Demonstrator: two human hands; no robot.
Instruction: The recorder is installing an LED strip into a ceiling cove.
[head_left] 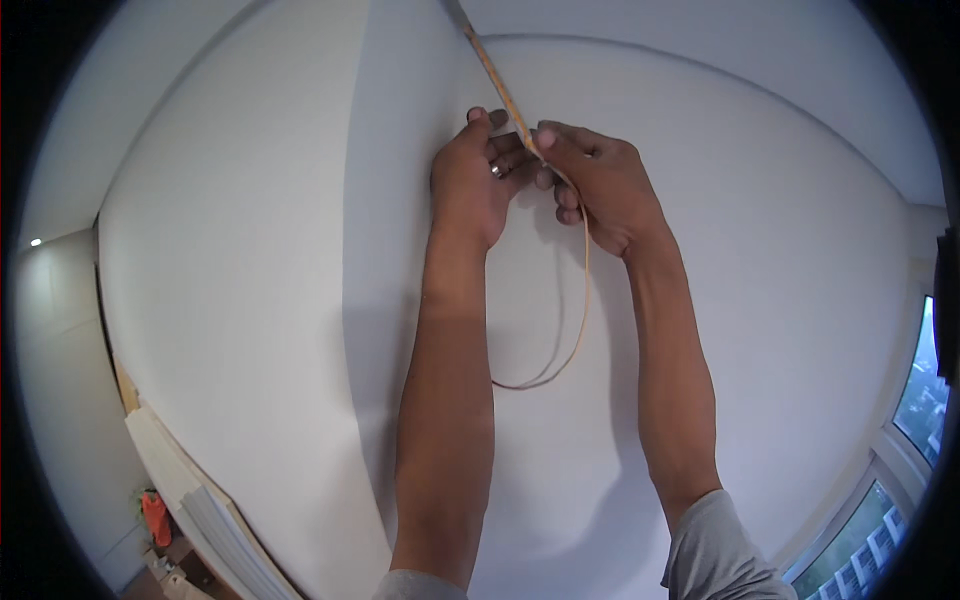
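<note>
The thin yellowish strip (pixel 491 72) is partly covered by the fingers of the right hand (pixel 612 185), and its hanging loop (pixel 586 290) passes out of sight behind the left forearm (pixel 445 420) — so its end cannot be seen. Whether the left hand (pixel 465 185) touches the strip, I cannot tell. The right sleeve (pixel 725 545) is cut by the lower edge, the dark object (pixel 947 310) by the right rim — and the orange item (pixel 156 517) is too small to recognise.
</note>
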